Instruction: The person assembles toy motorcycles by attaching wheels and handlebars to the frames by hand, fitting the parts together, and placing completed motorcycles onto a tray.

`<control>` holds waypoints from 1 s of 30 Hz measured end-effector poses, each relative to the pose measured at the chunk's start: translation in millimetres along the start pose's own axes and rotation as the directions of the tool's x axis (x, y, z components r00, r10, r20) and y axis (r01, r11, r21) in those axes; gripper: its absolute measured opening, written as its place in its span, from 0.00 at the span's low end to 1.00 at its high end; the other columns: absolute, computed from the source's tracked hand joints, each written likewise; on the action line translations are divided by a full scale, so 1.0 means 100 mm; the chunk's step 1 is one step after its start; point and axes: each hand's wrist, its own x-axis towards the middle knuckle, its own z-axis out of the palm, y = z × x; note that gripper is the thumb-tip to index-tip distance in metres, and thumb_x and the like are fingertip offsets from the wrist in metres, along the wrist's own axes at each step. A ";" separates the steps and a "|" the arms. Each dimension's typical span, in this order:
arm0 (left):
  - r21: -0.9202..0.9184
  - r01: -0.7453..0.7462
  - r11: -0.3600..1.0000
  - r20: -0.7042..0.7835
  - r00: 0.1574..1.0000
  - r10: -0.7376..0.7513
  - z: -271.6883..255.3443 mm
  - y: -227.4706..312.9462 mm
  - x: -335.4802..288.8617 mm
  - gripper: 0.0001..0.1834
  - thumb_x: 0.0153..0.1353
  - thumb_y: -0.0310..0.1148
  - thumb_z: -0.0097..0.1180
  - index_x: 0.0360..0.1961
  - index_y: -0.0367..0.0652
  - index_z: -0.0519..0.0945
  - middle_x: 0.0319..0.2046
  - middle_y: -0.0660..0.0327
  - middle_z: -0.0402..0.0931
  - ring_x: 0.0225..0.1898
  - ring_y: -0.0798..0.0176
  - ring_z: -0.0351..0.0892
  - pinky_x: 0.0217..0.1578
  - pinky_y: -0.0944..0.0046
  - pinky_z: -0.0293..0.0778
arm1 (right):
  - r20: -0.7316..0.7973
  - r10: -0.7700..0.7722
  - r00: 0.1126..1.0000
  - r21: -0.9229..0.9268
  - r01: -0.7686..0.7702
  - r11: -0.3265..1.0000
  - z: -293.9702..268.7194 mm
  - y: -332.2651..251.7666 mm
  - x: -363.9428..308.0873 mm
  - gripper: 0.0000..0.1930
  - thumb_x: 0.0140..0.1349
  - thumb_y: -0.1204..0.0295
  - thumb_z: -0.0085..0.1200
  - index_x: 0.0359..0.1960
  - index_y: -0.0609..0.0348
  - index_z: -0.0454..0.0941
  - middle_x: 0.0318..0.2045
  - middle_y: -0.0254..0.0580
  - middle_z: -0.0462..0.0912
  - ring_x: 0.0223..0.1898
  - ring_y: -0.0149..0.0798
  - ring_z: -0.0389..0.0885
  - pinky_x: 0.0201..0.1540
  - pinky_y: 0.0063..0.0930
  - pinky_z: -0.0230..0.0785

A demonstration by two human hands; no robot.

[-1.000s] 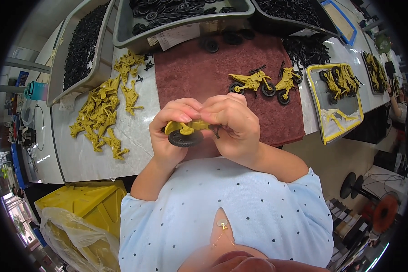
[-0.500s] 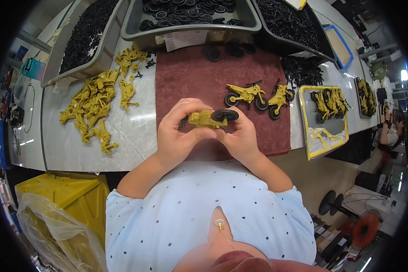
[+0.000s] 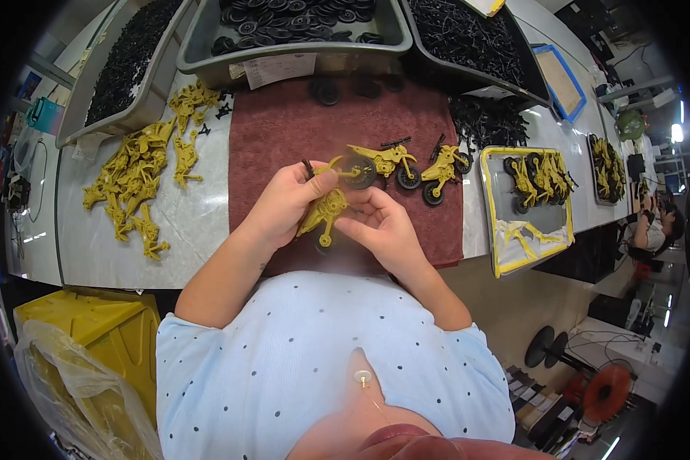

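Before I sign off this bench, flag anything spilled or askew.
One thing stands out: black parts heaped outside the black bin, beside the towel, which may be a spill. A few small black pieces also lie loose by the yellow pile. The held bike shows no clear damage, though its upper wheel is blurred.

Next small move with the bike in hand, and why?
Probably have the left hand tilt the bike to show its lower end: a wheel shows at the upper end, but the dark shape behind the lower end is too blurred to confirm another. Both bikes on the towel have two.
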 end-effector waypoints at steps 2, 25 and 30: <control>-0.040 0.050 0.998 0.045 0.998 -0.049 0.02 0.03 0.03 0.19 0.66 0.41 0.54 0.49 0.35 0.73 0.42 0.57 0.78 0.41 0.66 0.79 0.44 0.65 0.77 | 0.000 0.007 1.000 0.006 -0.007 1.000 -0.04 -0.01 -0.03 0.18 0.61 0.80 0.57 0.51 0.70 0.67 0.47 0.47 0.76 0.50 0.36 0.77 0.55 0.28 0.71; 0.909 -0.399 0.119 0.384 0.913 0.136 0.01 0.50 0.50 0.22 0.54 0.29 0.62 0.50 0.42 0.71 0.46 0.54 0.73 0.49 0.50 0.72 0.53 0.55 0.63 | 0.074 -0.424 0.902 -0.992 0.024 -0.123 -1.42 -0.55 -0.06 0.29 0.48 0.86 0.50 0.54 0.46 0.76 0.60 0.46 0.68 0.58 0.54 0.68 0.60 0.42 0.63; 0.814 -0.446 -0.372 0.539 0.818 0.199 0.29 0.25 0.45 0.43 0.41 0.41 0.72 0.60 0.44 0.67 0.56 0.54 0.67 0.58 0.50 0.65 0.56 0.52 0.60 | -0.004 -0.314 0.949 -0.988 -0.052 -0.145 -1.33 -0.71 -0.08 0.28 0.47 0.81 0.55 0.52 0.42 0.77 0.57 0.47 0.69 0.55 0.53 0.69 0.58 0.41 0.65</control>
